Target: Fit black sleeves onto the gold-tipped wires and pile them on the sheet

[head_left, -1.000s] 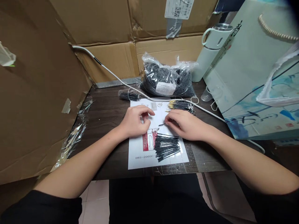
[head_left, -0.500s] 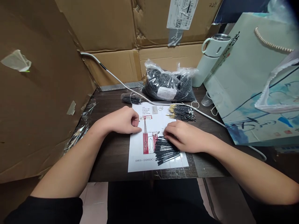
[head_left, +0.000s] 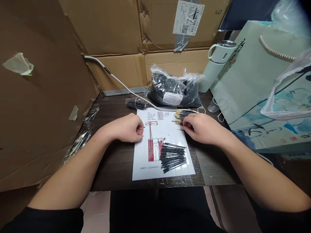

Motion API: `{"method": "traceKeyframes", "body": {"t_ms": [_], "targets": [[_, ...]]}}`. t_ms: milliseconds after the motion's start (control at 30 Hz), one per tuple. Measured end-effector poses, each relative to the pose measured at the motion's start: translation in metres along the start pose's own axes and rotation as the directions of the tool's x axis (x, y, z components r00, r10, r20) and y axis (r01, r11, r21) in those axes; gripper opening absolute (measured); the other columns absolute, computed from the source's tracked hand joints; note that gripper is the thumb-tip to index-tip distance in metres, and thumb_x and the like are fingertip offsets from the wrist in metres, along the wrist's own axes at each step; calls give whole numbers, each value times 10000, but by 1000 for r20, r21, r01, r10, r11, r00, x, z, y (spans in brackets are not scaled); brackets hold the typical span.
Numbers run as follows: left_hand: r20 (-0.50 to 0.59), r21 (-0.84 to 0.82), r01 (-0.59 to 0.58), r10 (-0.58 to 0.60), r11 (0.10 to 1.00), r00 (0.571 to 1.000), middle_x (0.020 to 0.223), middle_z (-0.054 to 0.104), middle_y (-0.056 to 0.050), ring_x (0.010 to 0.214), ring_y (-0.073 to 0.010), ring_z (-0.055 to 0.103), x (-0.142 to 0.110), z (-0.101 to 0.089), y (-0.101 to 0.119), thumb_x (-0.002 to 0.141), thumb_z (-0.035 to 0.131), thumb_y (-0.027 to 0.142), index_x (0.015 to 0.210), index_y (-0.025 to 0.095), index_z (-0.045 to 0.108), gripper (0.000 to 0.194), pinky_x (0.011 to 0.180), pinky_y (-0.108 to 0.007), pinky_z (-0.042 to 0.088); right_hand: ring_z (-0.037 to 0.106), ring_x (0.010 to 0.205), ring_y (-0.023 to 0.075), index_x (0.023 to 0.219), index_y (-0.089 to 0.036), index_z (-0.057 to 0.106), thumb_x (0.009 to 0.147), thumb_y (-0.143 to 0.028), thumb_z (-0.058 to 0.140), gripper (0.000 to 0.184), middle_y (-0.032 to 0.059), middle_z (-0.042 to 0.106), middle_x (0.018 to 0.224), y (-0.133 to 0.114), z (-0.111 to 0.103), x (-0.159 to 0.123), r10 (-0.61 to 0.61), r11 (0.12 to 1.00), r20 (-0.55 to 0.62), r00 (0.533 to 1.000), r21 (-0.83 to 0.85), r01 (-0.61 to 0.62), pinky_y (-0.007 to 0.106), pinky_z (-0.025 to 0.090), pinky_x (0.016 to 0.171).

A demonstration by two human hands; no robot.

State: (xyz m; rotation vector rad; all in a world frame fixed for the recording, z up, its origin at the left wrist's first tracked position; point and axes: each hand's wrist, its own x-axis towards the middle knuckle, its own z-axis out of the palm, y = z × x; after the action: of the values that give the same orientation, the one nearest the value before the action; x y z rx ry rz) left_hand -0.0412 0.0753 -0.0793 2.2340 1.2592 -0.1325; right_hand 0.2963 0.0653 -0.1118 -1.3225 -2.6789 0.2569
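Observation:
My left hand (head_left: 130, 128) is closed with curled fingers at the left edge of a printed sheet (head_left: 167, 131). Small dark tips show beside those fingers, but what they hold is hidden. On the sheet's right side, my right hand (head_left: 201, 127) pinches at the near edge of a pile of gold-tipped black wires (head_left: 181, 115). One thin gold tip (head_left: 179, 129) sticks out left from its fingertips. Nearer to me, a loose pile of short black wires (head_left: 173, 158) lies across the sheet's lower right, partly over its red printed picture (head_left: 151, 150).
Behind the sheet stands a clear bag of black wires (head_left: 176, 89), with a small bundle of black wires (head_left: 136, 104) to its left. A white cable (head_left: 123, 83) crosses the table. A pale green bottle (head_left: 217, 64) and a paper bag (head_left: 255, 90) stand right. Cardboard walls (head_left: 109, 29) enclose the back and left.
My right hand has moved up and right, from the black wires on the sheet to the gold-tipped pile. My left hand has drawn slightly left, its fingers more curled.

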Motion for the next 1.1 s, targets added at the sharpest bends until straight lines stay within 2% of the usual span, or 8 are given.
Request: {"method": "traceKeyframes", "body": {"t_ms": [133,233,333,467,600,767,900,1100], "targets": [[-93,-96,-116,107,989,990,645,643,17,603,-104,528,5,6,6,745,677,221,660,177,665,97,579,-233,398,641,818,221,903,-178,699,1004,-243,640,134,74,706,919,-2,0,-1,-54,998,74,996,24,53,355,442,752],[-124,-241,-148,121,959,985,646,620,17,606,-98,520,12,19,14,756,713,222,737,165,704,61,573,-220,397,650,838,221,910,-170,673,1057,-227,570,188,93,717,965,-8,4,1,-40,999,100,994,-7,40,357,435,760],[-127,-514,-132,76,848,989,676,636,10,620,-96,551,20,37,20,755,757,208,800,153,689,99,581,-204,440,622,782,214,892,-168,628,1103,-233,497,256,111,715,979,-14,8,2,-13,998,118,993,-67,21,370,405,717],[-166,-695,-150,47,703,985,785,722,-36,695,-97,632,31,59,21,802,812,242,867,136,722,154,651,-200,510,622,844,242,916,-167,605,1102,-205,486,224,141,710,1008,-19,11,3,-59,995,90,994,-70,65,381,423,766],[-215,-790,-151,-38,595,976,851,765,-64,768,-111,700,39,70,19,786,881,254,1028,127,793,287,727,-212,581,616,898,261,976,-175,576,1076,-178,510,120,126,692,975,-21,14,3,-124,990,3,992,62,124,403,453,854],[-242,-823,-164,-75,543,967,886,797,-91,731,-122,702,42,74,19,804,882,279,1054,125,833,297,686,-240,593,603,808,212,1018,-191,578,1111,-245,479,145,81,668,921,-25,18,4,-180,910,-135,974,352,217,336,447,735],[-241,-829,-154,-94,538,966,858,801,-83,683,-115,680,43,75,21,797,884,277,1005,129,841,259,654,-238,570,621,845,208,1041,-190,618,1097,-215,512,123,82,685,949,-26,20,4,-222,871,-235,946,388,300,332,473,774],[-244,-815,-161,-78,556,967,850,797,-72,696,-113,671,42,74,22,806,871,282,989,134,841,238,657,-230,543,625,849,205,1061,-173,642,1088,-198,513,134,81,693,956,-24,23,4,-222,874,-224,949,385,295,334,477,785]]}}
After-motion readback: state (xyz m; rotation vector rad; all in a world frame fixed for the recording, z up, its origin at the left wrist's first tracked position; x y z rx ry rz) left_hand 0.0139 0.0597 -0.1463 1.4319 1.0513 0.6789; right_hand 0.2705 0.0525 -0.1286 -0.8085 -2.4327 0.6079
